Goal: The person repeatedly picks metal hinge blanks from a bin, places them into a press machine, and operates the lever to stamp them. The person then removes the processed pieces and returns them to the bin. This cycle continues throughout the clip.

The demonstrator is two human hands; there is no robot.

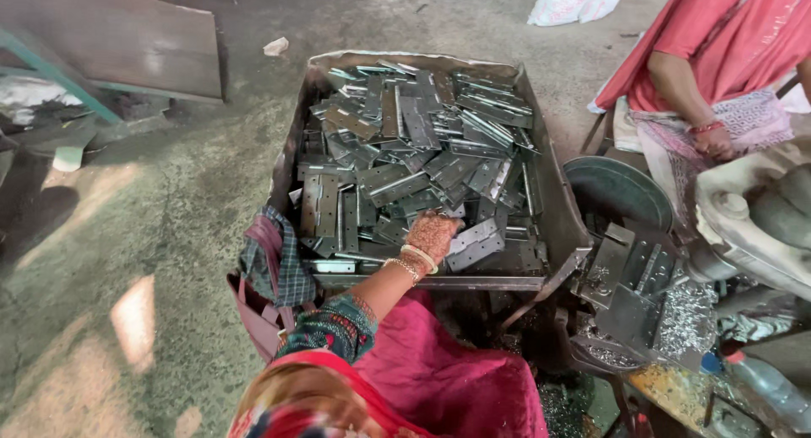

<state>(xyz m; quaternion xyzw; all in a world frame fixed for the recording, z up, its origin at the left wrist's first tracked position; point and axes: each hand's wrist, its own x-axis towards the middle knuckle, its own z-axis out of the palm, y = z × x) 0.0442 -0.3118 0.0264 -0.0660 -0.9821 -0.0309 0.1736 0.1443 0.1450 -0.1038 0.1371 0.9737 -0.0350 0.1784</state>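
One dented, rust-stained metal bin (553, 197) sits mid-floor, heaped with flat grey steel hinge plates (405, 163), too many and too overlapped to count. Right of the bin stands one round dark metal pan (621, 193), and one grey machine (752, 214) beyond that. Near the bin's front left corner hangs one checked cloth (274, 261). One henna-patterned hand (432, 235) with two bangles (414, 261) rests inside the bin.

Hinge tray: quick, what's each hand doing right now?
Left hand: resting on the hinges, grip cannot be told.
Right hand: not in view.
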